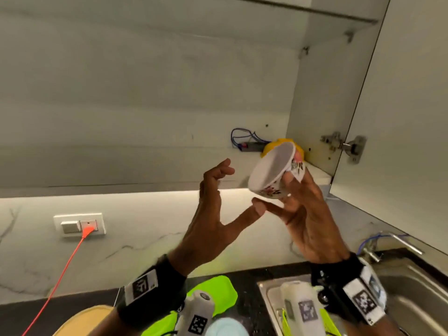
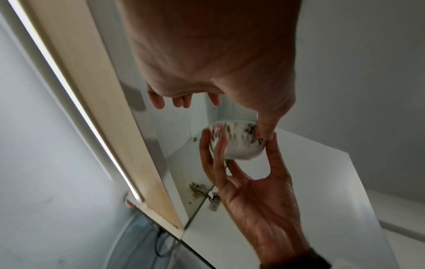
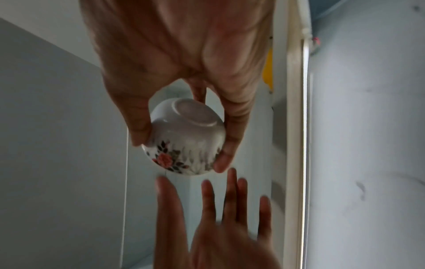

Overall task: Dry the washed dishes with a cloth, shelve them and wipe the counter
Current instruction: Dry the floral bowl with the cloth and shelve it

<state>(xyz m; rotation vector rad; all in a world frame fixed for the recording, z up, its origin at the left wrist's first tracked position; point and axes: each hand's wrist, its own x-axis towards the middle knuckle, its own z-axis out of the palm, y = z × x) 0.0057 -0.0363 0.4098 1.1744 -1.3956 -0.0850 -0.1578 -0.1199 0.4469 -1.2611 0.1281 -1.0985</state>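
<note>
A small white bowl (image 1: 271, 166) with a flower pattern is tilted in the air in front of the open upper cabinet. My right hand (image 1: 278, 187) grips it by the rim and side, thumb below and fingers behind. The right wrist view shows the bowl's (image 3: 188, 131) base facing the camera inside my right hand (image 3: 181, 151). My left hand (image 1: 240, 187) is just left of the bowl, fingers spread and holding nothing. In the left wrist view its thumb reaches the bowl's (image 2: 239, 143) rim beside the right thumb; whether it touches is unclear.
The cabinet shelf (image 1: 315, 173) holds a yellow item (image 1: 269, 146) and blue wires (image 1: 242, 137) behind the bowl. The cabinet door (image 1: 400, 141) stands open at right. Below lie a steel sink (image 1: 412, 299), a tap (image 1: 397, 241), green pieces (image 1: 218, 289) and an orange cable (image 1: 68, 258).
</note>
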